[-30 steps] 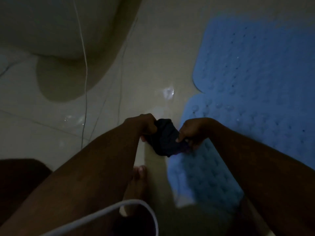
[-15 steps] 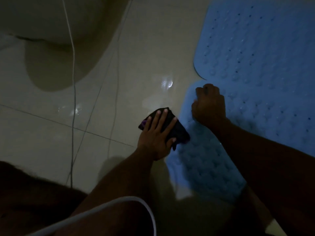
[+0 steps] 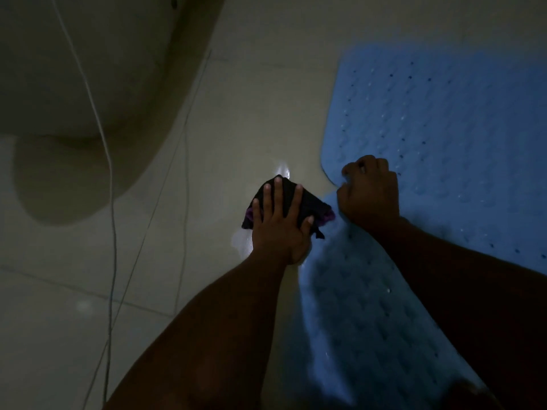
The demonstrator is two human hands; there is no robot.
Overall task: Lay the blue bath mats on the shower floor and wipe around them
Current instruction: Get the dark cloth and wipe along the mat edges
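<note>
Blue bath mats [image 3: 458, 187] lie flat on the tiled floor [image 3: 251, 113]. The far mat [image 3: 444, 113] and near mat [image 3: 370, 321] meet edge to edge at a seam. Both run out of frame, so their long axes cannot be judged.

Head view, dim light: the left grip [image 3: 278, 229] is a bare hand, palm down, fingers straight and spread. It presses a dark cloth [image 3: 316, 207] onto bare tile just beside the mats' left edge, level with the seam. Nothing is clasped; the cloth is pinned under flat fingers. A purple fold shows at the cloth's right corner, touching or almost touching the near mat's edge. A wet sheen [image 3: 241, 241] sits on the tile by the heel of the hand.

Same view: the right grip [image 3: 370, 193] has fingers curled, knuckles up, at the far mat's rounded corner by the seam. Whether it pinches the mat's edge or only rests there as a fist, cannot tell.

Key relation: the mats lie directly right of the cloth, and the left grip is the nearer to unwiped tile. Judgement: mats laid, wiping in hand. The next stroke likely follows the mat edge, and the cloth could snag it.

Left of frame: pale curved fixture [image 3: 74, 84] and a thin white cord [image 3: 109, 173] hanging across.
</note>
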